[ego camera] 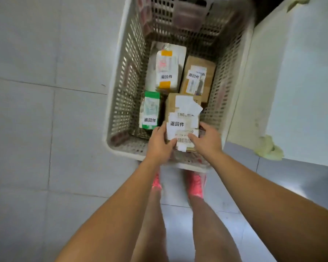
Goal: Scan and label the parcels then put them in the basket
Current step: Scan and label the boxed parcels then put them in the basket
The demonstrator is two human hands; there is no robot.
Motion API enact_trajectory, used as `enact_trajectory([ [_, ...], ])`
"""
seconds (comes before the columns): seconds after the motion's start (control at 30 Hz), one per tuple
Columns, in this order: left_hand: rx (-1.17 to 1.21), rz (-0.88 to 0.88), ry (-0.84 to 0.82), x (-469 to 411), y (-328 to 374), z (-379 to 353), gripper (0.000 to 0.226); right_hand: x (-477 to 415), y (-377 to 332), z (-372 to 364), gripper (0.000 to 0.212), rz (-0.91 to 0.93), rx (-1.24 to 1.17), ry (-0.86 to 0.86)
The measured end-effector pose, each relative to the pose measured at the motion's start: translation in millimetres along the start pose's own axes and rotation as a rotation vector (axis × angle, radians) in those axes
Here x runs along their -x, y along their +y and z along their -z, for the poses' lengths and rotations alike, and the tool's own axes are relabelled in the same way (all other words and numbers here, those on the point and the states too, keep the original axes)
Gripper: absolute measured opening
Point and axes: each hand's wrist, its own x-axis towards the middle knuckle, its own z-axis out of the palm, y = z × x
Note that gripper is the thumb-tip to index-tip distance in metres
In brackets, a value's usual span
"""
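I see the cardboard parcel (182,118), brown with white labels and a barcode, at the near end of the basket (119,95). Left hand (160,143) and right hand (206,140) each have their grip clamped on its near sides. Also inside are a white-orange pack (167,70), a brown box (197,78) and a green-white pack (150,110). The basket's far end is blurred.

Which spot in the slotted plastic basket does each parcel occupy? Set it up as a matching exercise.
Parcels:
1. white parcel with orange bands
2. white parcel with green bands
3. brown cardboard box with a tall white label
4. brown cardboard box covered in white labels

Places in the beige slotted plastic basket (near = the person's side):
A. near right, gripped by the left hand and right hand
B. far left
C. far right
D. near left

Pairs: 1-B; 2-D; 3-C; 4-A
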Motion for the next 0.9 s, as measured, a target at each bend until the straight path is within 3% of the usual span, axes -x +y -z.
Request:
enact_trajectory([
  [0.3, -0.206, 0.006, -0.005, -39.2, -38.1, -22.9, 0.079, -45.7, 35.8, -37.4, 0.065, -0.078, 0.026, -0.011],
  [0.43, -0.423, -0.073, -0.03, -26.1, -13.7, -3.2, 0.07, -32.4, 20.0, -12.7, 0.059, 0.028, 0.239, -0.041],
  [0.5, -0.583, -0.168, 0.009, -14.6, 9.0, 14.2, 0.067, -14.9, 3.2, 11.5, 0.051, 0.133, 0.378, -0.025],
  [0.63, -0.852, -0.301, 0.113, 20.9, 77.8, 57.9, 0.072, 35.4, -43.2, 79.2, 0.056, 0.335, 0.642, -0.009],
  [0.9, -0.989, -0.366, 0.281, 164.7, 246.0, 131.3, 0.068, 176.0, -131.0, 239.3, 0.045, 0.545, 0.792, 0.183],
])
